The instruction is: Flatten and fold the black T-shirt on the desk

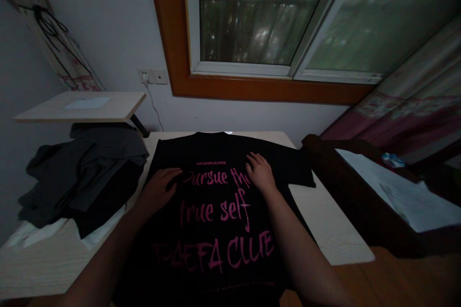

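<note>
Shirt: a black T-shirt (216, 211) is lying flat on the desk (331, 220).
Hands: left hand (160, 187) and right hand (260, 172) are pressing down open, gripping nothing (keeping it smooth, I think).
Pile: dark clothes (86, 172) are waiting nearby.

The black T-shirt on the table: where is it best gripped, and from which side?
Probably pinch the sleeve of the black T-shirt from the right: it lies flat, jutting over the table, free of the left hand and right hand.
</note>
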Demonstrator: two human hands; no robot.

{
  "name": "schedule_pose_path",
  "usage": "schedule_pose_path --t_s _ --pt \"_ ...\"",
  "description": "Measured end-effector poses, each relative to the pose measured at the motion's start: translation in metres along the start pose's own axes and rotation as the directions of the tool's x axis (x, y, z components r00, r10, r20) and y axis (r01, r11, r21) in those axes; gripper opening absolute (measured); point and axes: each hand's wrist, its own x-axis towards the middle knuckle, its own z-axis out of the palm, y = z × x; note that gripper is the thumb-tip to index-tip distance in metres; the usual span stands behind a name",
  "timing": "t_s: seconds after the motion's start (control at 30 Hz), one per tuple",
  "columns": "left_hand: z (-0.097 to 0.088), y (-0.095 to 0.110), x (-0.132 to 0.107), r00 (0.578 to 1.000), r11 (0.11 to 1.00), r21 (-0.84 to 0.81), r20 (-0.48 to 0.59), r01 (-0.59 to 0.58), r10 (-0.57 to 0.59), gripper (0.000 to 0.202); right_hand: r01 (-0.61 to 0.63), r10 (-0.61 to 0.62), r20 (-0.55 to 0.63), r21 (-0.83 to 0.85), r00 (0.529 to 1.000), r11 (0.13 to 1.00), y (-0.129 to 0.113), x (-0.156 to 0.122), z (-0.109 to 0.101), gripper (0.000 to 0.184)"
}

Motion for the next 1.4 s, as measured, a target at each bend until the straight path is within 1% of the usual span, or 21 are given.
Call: schedule_pose_path --t_s 0.13,0.23,0.33,0.5,0.57,0.67,0.73,0.8,0.87,0.9,0.93,0.97,1.0,1.07,1.1,1.13,1.17,1.23,1.3,1.33,1.4 --pt "-0.008 -0.033 -0.032 0.999 0.991 0.132 0.038 -0.036 0.032 0.069 0.002 -0.002 0.004 -0.008 1.0 1.0 -0.002 0.0 -0.001 0.041" --pt "-0.011 -0.045 -0.046 0.997 0.978 0.201 0.055 -0.058 0.048 0.071 0.005 -0.005 0.011 -0.012 1.0 1.0 -0.004 0.0 -0.002 0.042" --pt "-0.012 -0.048 -0.046 0.996 0.967 0.242 0.057 -0.074 0.062 0.061 0.009 -0.009 0.008 -0.006 1.0 1.0 -0.004 0.0 -0.002 0.042" --pt "-0.005 -0.046 -0.032 0.994 0.966 0.244 0.087 -0.087 0.068 0.047 0.017 -0.017 0.0 0.001 1.0 1.0 -0.012 -0.001 -0.004 0.041" --pt "0.001 -0.045 -0.029 0.997 0.969 0.242 0.065 -0.047 0.032 0.046 0.061 -0.062 0.01 0.048 0.998 0.997 -0.022 -0.002 -0.007 0.04" --pt "0.011 -0.043 -0.031 0.999 0.967 0.253 0.007 0.036 -0.039 0.047 0.182 -0.195 0.043 0.213 0.98 0.96 -0.049 -0.005 -0.01 0.038" --pt "0.014 -0.042 -0.033 0.998 0.964 0.258 -0.019 0.057 -0.054 0.046 0.235 -0.285 0.093 0.359 0.954 0.903 -0.074 -0.007 -0.01 0.038" --pt "0.015 -0.041 -0.036 0.997 0.962 0.26 -0.048 0.078 -0.068 0.045 0.242 -0.365 0.149 0.519 0.919 0.82 -0.101 -0.008 -0.008 0.037" --pt "0.013 -0.039 -0.037 0.992 0.959 0.256 -0.081 0.117 -0.099 0.045 0.196 -0.421 0.188 0.673 0.887 0.713 -0.127 -0.008 -0.003 0.037" --pt "0.012 -0.038 -0.038 0.989 0.958 0.253 -0.095 0.137 -0.116 0.045 0.144 -0.436 0.224 0.734 0.871 0.664 -0.139 -0.008 0.0 0.038" --pt "0.01 -0.038 -0.038 0.986 0.956 0.25 -0.107 0.151 -0.128 0.045 0.056 -0.435 0.281 0.786 0.855 0.616 -0.151 -0.007 0.004 0.041" --pt "0.009 -0.038 -0.038 0.985 0.957 0.245 -0.115 0.155 -0.13 0.046 -0.072 -0.422 0.361 0.824 0.832 0.562 -0.162 -0.006 0.008 0.044" --pt "0.008 -0.037 -0.039 0.984 0.958 0.24 -0.124 0.153 -0.126 0.046 -0.228 -0.407 0.45 0.843 0.795 0.487 -0.172 -0.006 0.012 0.048" --pt "0.007 -0.038 -0.04 0.986 0.964 0.232 -0.134 0.129 -0.1 0.046 -0.5 -0.398 0.575 0.818 0.715 0.284 -0.19 -0.004 0.018 0.057" --pt "0.007 -0.038 -0.04 0.988 0.967 0.229 -0.132 0.111 -0.082 0.046 -0.583 -0.401 0.6 0.792 0.692 0.179 -0.197 -0.003 0.022 0.061" --pt "0.007 -0.038 -0.04 0.99 0.969 0.228 -0.127 0.093 -0.065 0.046 -0.629 -0.397 0.607 0.772 0.688 0.09 -0.204 -0.001 0.025 0.064" --pt "0.007 -0.038 -0.04 0.992 0.97 0.232 -0.119 0.077 -0.051 0.047 -0.647 -0.38 0.605 0.762 0.7 0.023 -0.209 0.001 0.028 0.064" --pt "0.007 -0.038 -0.04 0.995 0.969 0.245 -0.094 0.039 -0.016 0.047 -0.646 -0.292 0.608 0.761 0.739 -0.051 -0.218 0.006 0.035 0.061" --pt "0.006 -0.037 -0.037 0.998 0.967 0.255 -0.054 -0.024 0.039 0.047 -0.631 -0.171 0.615 0.773 0.769 -0.058 -0.221 0.013 0.043 0.057" --pt "0.005 -0.036 -0.036 0.997 0.964 0.26 -0.033 -0.059 0.07 0.047 -0.612 -0.112 0.605 0.79 0.788 -0.037 -0.22 0.016 0.047 0.054" --pt "0.003 -0.034 -0.034 0.994 0.957 0.269 -0.004 -0.106 0.111 0.049 -0.537 -0.027 0.538 0.843 0.843 0.042 -0.216 0.022 0.053 0.05"
